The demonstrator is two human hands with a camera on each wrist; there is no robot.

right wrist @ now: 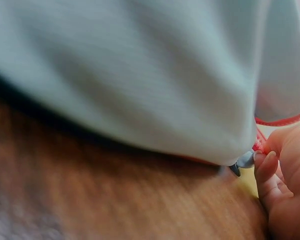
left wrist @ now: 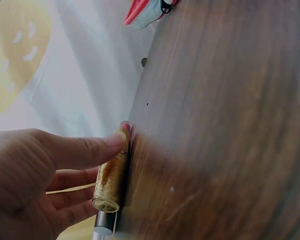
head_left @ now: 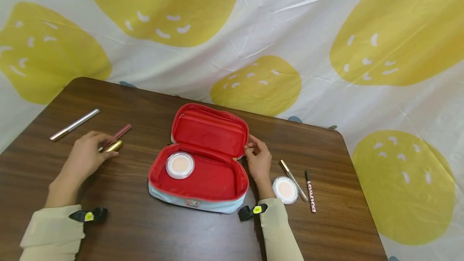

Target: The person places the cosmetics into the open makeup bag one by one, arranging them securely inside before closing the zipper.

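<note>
— Nearest the person, what sits on the wooden table (head_left: 145,228)?
— An open cosmetic pouch (head_left: 203,172), red lining up, one round compact (head_left: 179,165) lying inside. The right hand (head_left: 258,158) pinches the pouch's edge by the hinge with curled fingers, seemingly to steady the lid.
— And the left hand (head_left: 85,156)?
— Fingers curl round a gold tube (head_left: 111,146) lying on the table, thumb pressing its side, a grip suited to lifting it.
— Farther off?
— A second compact (head_left: 285,189), two pencils (head_left: 301,182) at right; a silver pen (head_left: 74,124) beyond the left hand

Glossy gold tube (head_left: 112,146), wood-grain table (head_left: 145,228)
</note>
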